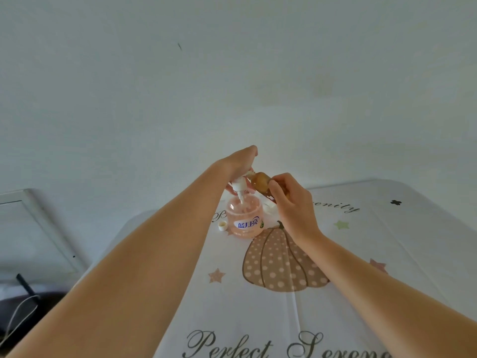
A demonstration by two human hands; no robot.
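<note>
Now the left hand curls over the pump of the pink bottle standing on the table, while the right hand grips a brown lump at its nozzle.

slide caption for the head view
Left hand grips the white pump of a pink translucent soap bottle while right hand holds a brown lumpy object at its nozzle.

Your bottle is glossy translucent plastic, its pump white plastic. The brown piece beside the bottle looks smooth, and so does the tablecloth beneath it.
</note>
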